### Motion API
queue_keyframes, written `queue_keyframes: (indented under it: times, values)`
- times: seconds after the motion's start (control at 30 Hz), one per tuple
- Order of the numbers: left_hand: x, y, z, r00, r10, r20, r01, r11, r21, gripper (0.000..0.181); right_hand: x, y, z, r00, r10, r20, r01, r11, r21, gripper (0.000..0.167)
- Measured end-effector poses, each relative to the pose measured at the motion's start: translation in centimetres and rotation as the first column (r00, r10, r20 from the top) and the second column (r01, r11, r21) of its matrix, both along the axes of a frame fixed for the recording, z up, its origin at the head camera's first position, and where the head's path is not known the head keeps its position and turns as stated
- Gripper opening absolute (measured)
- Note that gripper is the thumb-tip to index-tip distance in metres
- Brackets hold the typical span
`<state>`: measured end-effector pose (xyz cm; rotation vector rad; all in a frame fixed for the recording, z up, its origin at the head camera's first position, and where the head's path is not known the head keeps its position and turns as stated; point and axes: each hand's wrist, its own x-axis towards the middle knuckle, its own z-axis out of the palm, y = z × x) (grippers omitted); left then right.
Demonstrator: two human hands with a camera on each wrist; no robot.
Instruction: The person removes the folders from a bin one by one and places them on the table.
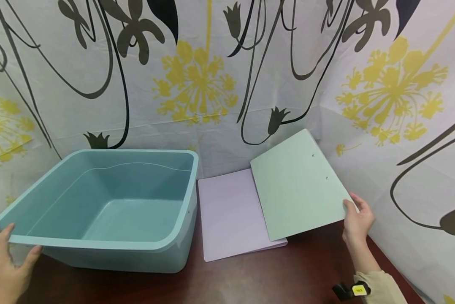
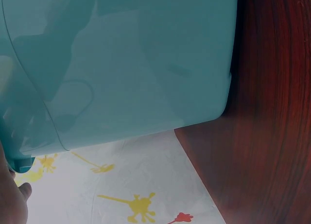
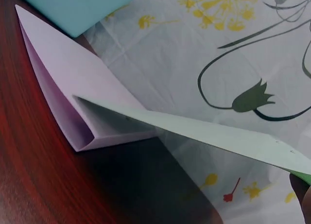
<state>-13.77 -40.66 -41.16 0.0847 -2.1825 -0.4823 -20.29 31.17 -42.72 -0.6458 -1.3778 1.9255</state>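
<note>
My right hand [image 1: 358,217] pinches the right corner of a pale green file folder [image 1: 297,190], which has two small rivets. That folder is raised and tilted, its left part over a lilac file folder [image 1: 229,215] lying on the table. In the right wrist view the lilac folder [image 3: 82,63] shows a wedge shape with a gap along its side. To the left stands a blue-green plastic tub [image 1: 98,243], nothing visible inside. My left hand [image 1: 1,264] grips the tub's near left corner, fingers over the rim and thumb outside.
The dark red-brown wooden table [image 1: 242,280] carries everything. A white cloth [image 1: 220,143] with flower prints hangs behind and along the right side. A black wrist device [image 1: 350,290] with a yellow label sits on my right sleeve.
</note>
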Motion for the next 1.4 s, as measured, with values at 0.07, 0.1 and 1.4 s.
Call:
queue_keyframes:
  times: [0.07,0.1,1.4]
  values:
    - [0.0,0.1,0.0,1.0,0.0,0.0,0.0,1.0,0.0,0.106,0.0,0.2,-0.2,1.0,-0.001,0.026,0.001,1.0,0.009,0.027]
    - [0.0,0.1,0.1,1.0,-0.003,-0.002,0.003,1.0,0.001,0.106,0.1,0.3,-0.4,0.999,0.001,0.037,-0.001,1.0,0.011,0.028]
    - [0.1,0.4,0.2,0.999,-0.041,-0.026,0.042,0.998,0.044,0.103,0.3,6.1,-4.6,0.836,0.229,0.499,-0.484,0.737,0.472,0.059]
